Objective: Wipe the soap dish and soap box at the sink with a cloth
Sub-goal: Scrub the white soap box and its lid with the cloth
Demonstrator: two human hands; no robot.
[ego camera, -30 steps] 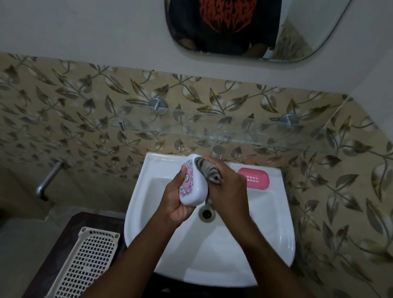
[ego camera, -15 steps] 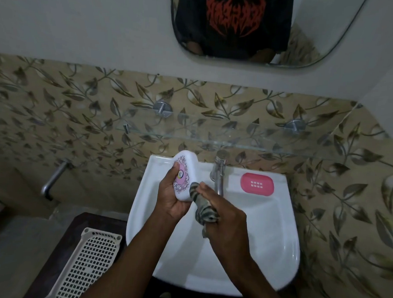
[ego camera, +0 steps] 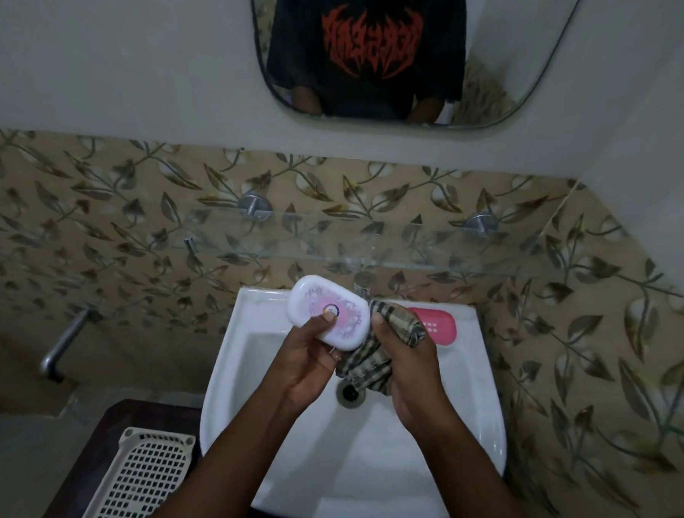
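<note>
Centre frame, above a white sink (ego camera: 472, 388), we hold a white soap box (ego camera: 327, 311) in our left hand (ego camera: 307, 362), its grip clamped on the box, thumb on the pink-patterned top. Just right of it, our right hand (ego camera: 408, 367) has its grip bunched round a checked cloth (ego camera: 368, 365), which meets the box's right end. The pink soap dish (ego camera: 442, 323) lies on the sink rim, upper right of the hands. We judge a firm wipe could push the smooth box off the thumb and drop it into the sink

Home bathroom: washbasin (ego camera: 479, 404), mirror (ego camera: 501, 69), tiled wall (ego camera: 97, 214).
</note>
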